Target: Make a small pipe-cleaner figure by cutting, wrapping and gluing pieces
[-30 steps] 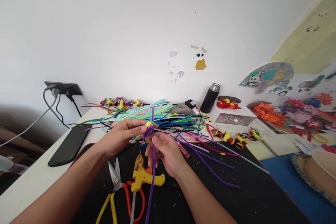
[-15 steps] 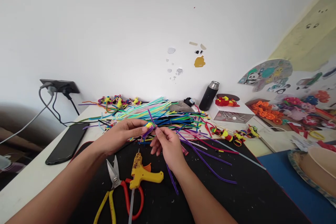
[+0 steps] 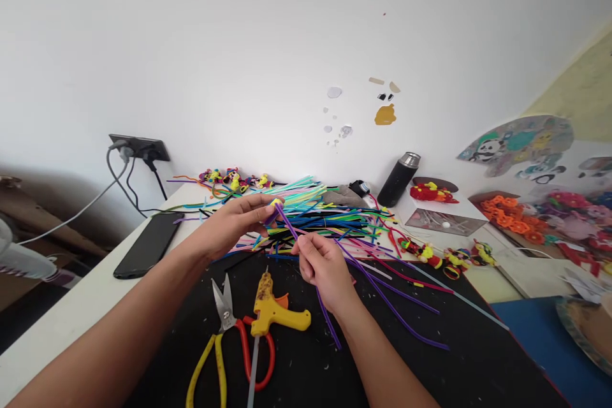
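Between the thumb and fingers of my left hand (image 3: 239,222) is a small yellow and purple pipe-cleaner piece (image 3: 275,204). A purple pipe cleaner (image 3: 287,224) runs from it, fairly straight, down to my right hand (image 3: 326,273), whose thumb and fingers pinch it. My two hands are a short way apart over the front of the pipe-cleaner pile (image 3: 329,220). Nearer to me, a yellow glue gun (image 3: 272,313) with a glue stick in its back lies on the black mat (image 3: 382,363). Beside it, scissors (image 3: 224,317) with red and yellow handles lie with their blades apart.
Loose purple pipe cleaners (image 3: 389,299) trail over the mat to the right. A phone (image 3: 146,247) lies at the left edge. Along the back stand a black flask (image 3: 399,180) and a white box (image 3: 444,220); small pipe-cleaner dolls (image 3: 456,261) lie at the right.
My right hand has drawn down and away from my left, and the purple pipe cleaner now stretches between them. The view has swung slightly left.
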The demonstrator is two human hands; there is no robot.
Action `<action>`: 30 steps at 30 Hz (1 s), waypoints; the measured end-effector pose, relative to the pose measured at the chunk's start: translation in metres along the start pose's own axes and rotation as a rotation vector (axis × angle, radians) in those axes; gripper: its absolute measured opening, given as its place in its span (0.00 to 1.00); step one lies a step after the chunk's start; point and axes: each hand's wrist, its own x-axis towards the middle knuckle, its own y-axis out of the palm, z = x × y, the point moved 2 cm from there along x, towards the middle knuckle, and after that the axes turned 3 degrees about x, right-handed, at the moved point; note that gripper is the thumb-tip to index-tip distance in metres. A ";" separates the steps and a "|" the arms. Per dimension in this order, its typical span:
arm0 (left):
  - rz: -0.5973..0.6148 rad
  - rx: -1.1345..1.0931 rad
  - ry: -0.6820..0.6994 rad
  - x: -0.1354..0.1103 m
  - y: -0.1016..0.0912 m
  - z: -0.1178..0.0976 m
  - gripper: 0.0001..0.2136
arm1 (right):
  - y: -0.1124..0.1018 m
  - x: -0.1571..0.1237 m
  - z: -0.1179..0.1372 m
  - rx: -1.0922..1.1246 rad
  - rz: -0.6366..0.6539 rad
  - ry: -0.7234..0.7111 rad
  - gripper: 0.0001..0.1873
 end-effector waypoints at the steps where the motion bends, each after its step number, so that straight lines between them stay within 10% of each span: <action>1: 0.002 -0.014 -0.001 0.000 0.000 0.000 0.21 | 0.000 0.000 0.000 -0.006 -0.003 -0.008 0.26; 30: -0.027 -0.189 -0.071 -0.002 0.008 -0.004 0.26 | 0.001 0.000 0.000 0.024 -0.089 -0.048 0.24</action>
